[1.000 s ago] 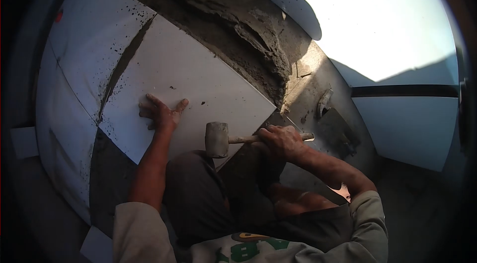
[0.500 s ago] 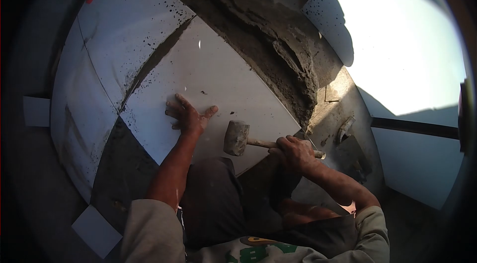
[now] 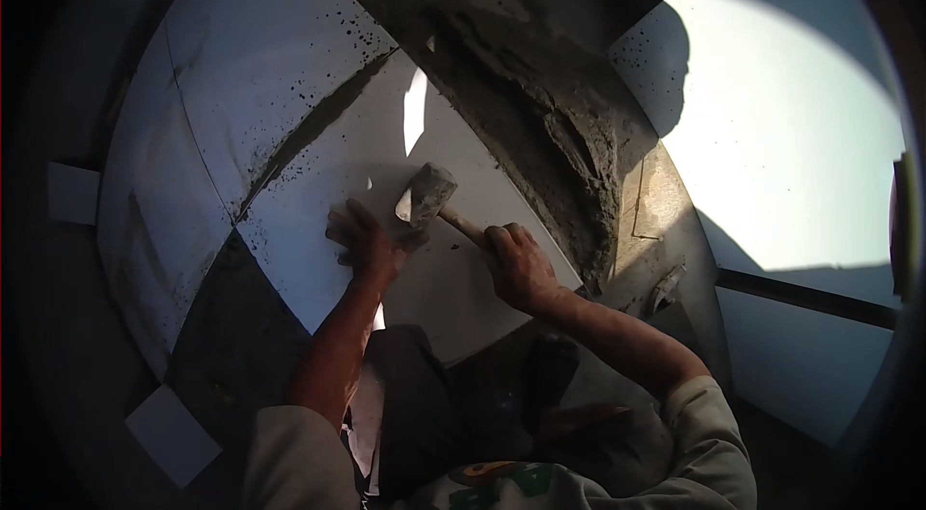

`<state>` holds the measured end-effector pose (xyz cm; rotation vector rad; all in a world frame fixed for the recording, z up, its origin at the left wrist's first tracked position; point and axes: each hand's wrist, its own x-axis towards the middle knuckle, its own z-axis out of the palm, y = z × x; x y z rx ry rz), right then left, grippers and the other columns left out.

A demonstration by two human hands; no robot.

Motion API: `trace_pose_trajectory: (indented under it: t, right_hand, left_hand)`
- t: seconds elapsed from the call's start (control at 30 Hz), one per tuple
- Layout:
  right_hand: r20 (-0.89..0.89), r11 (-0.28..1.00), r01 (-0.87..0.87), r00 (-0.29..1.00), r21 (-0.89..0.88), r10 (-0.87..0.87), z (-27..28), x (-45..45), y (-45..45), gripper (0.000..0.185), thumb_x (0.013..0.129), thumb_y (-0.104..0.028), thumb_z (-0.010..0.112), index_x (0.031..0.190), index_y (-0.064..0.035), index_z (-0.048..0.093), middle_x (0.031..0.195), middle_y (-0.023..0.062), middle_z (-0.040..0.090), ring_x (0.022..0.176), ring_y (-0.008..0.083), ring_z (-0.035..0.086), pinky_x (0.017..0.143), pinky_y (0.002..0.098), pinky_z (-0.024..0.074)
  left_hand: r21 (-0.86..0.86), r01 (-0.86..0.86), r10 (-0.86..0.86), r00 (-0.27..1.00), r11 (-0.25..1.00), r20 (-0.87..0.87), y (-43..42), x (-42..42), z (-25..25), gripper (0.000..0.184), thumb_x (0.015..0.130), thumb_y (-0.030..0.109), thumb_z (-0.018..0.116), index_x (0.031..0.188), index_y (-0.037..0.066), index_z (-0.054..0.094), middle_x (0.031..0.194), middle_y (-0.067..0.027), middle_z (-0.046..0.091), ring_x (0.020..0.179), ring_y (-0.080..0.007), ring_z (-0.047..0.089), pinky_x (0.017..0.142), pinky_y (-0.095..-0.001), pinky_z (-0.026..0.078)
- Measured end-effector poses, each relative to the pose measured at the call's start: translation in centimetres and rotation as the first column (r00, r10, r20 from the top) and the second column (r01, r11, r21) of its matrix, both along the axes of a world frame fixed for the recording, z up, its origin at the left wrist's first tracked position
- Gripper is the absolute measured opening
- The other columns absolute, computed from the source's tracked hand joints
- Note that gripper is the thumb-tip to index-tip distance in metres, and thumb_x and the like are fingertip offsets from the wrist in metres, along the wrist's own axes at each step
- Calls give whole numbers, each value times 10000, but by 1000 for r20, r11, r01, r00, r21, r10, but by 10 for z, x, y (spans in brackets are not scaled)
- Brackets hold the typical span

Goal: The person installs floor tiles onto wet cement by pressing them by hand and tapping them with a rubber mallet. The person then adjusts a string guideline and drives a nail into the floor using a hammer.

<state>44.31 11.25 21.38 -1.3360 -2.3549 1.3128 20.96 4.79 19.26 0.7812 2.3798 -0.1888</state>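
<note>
My right hand is wrapped round the wooden handle of a mallet, whose grey, worn head is over the middle of a large pale floor tile. Whether the head touches the tile I cannot tell. My left hand lies with fingers spread on the same tile, just left of the mallet head. Along the tile's upper left side runs a dark gap, wide in the middle and narrow at its ends, between it and the neighbouring tile.
A ridge of wet mortar lies along the tile's right edge. Further right are a trowel-like tool and large sunlit white panels. Small white tile pieces lie at left. My knees and a dark shoe are close below.
My right hand has moved up and left, carrying the mallet head from the tile's lower part to its middle. My left hand stays on the tile. The view has shifted slightly.
</note>
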Motion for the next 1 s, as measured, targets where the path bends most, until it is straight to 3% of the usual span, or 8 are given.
trace_pose_trajectory:
  t: [0.3,0.6,0.7,0.8,0.83,0.9,0.97,1.0]
  right_hand:
    - [-106,993,-76,991,87,85,15,12,28,281,850,-172,642,1086,-40,564,1013,161,560,990,351,558,835,430,469]
    - [-137,974,-228,964,4,226,28,39,47,113,854,-147,575,865,-36,554,855,144,557,838,335,573,709,429,487]
    - [-196,996,-42,979,73,55,41,68,70,98,871,-131,560,860,-33,552,792,136,551,780,335,586,677,440,480]
    - [23,949,307,951,70,-309,67,133,90,113,877,-117,566,923,-15,580,811,152,595,758,318,635,669,388,491]
    - [30,910,384,919,157,-393,74,158,87,126,923,-88,490,926,0,581,809,90,615,682,185,621,620,309,492]
    - [214,897,309,898,316,-385,68,220,68,131,925,-105,490,932,-1,570,809,73,592,684,153,602,613,282,482]
    - [320,816,568,757,107,-570,60,256,37,122,893,-130,531,926,-15,558,853,155,597,738,307,619,688,370,492]
    - [455,878,437,752,197,-476,57,266,19,138,899,-152,523,926,-18,542,880,159,595,795,324,616,716,387,485]
  left_hand:
    - [-247,0,-23,996,969,-91,20,-8,-2,1376,592,515,839,1463,23,-106,1475,-369,-90,1347,-581,60,990,-664,316]
    - [-50,-2,-4,993,999,-119,6,-8,-14,1468,493,605,840,1471,61,-109,1480,-364,-83,1359,-566,35,1014,-678,256]
    - [-24,26,-29,990,999,-142,-3,-14,-24,1469,480,624,835,1480,96,-103,1484,-356,-85,1357,-569,43,1012,-680,258]
    - [49,39,-30,984,998,-177,-13,-17,-36,1469,474,623,837,1484,116,-102,1486,-352,-85,1355,-571,51,1005,-690,258]
    - [56,33,-22,981,998,-191,-12,-16,-38,1459,486,603,842,1484,120,-105,1488,-349,-81,1352,-574,70,997,-699,261]
    - [32,18,-12,985,999,-172,-4,-9,-34,1450,493,594,844,1484,119,-101,1490,-347,-82,1354,-571,65,999,-699,258]
    - [11,-2,4,986,1000,-168,-1,-8,-25,1427,508,571,847,1485,117,-89,1490,-347,-88,1359,-565,40,1005,-703,241]
    - [54,-6,14,989,998,-148,0,-6,-22,1430,511,555,853,1481,96,-93,1482,-362,-91,1354,-575,12,1004,-718,210]
